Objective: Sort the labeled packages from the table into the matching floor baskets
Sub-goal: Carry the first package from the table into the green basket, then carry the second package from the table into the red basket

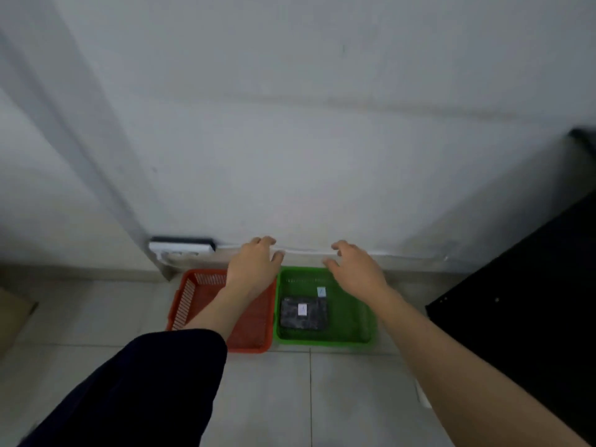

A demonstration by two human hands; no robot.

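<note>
Below, both empty hands, left hand [253, 264] and right hand [356, 269], hover spread over floor baskets; a dark package [303, 312] lies sorted in the green basket [354, 321], beside the red basket [187, 298].

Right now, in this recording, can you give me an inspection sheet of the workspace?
Surface: pale tiled floor; only a black table edge shows at right.
Job's things: dark package with a white label lies in the green basket; a small label stands on the basket's far wall. Red basket beside it, what shows holds nothing.
Clutter: cardboard at far left.
Hands: left hand and right hand open, empty, above the baskets.
Cables: white cable along the wall base from a power strip.
Surroundings: grey wall.
</note>
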